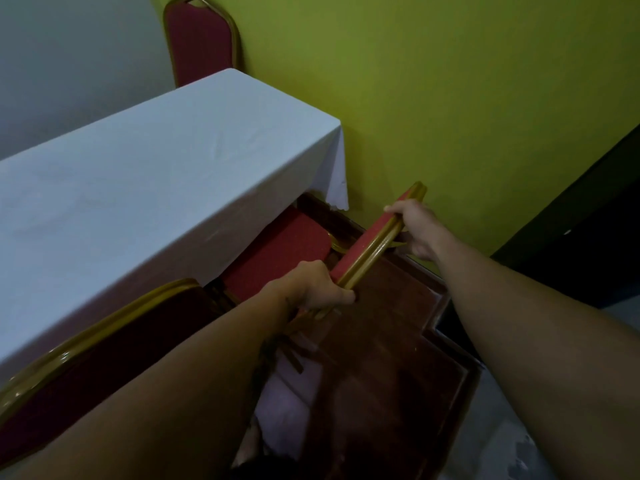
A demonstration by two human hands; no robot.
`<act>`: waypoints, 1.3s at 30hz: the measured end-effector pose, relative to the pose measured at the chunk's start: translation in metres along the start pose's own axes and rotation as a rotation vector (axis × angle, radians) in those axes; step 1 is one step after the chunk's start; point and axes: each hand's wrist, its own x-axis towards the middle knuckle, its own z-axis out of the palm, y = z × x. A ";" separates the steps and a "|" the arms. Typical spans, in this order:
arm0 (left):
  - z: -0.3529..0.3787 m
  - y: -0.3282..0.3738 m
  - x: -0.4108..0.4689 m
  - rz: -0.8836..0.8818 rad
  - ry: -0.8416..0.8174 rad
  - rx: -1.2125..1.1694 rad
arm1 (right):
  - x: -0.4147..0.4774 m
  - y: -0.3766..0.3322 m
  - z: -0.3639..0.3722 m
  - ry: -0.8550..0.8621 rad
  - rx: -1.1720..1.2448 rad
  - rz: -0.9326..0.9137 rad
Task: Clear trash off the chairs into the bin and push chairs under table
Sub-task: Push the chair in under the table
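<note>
A red-cushioned chair with a gold frame stands at the near right end of the table (156, 188), which wears a white cloth. Its seat (277, 254) lies partly under the table edge. Both my hands hold the top of its backrest (374, 237): my left hand (311, 285) grips the near end, my right hand (415, 226) the far end. No trash shows on the seat.
A second red chair's backrest (86, 344) stands at the lower left against the table. A third chair (201, 39) stands at the table's far end by the green wall (450, 98). The chairs rest on a dark wooden platform (381, 358) with a stepped edge at right.
</note>
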 end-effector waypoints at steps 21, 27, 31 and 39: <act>-0.103 -0.088 0.041 -0.123 0.083 -0.033 | 0.042 -0.050 0.127 -0.122 0.149 -0.018; -0.115 -0.087 0.052 -0.114 0.071 -0.033 | 0.059 -0.059 0.139 -0.084 0.156 -0.024; -0.120 -0.085 0.054 -0.097 0.057 -0.006 | 0.063 -0.060 0.141 -0.054 0.157 -0.031; -0.119 -0.094 0.044 -0.025 -0.013 0.026 | 0.056 -0.060 0.143 0.013 0.118 -0.012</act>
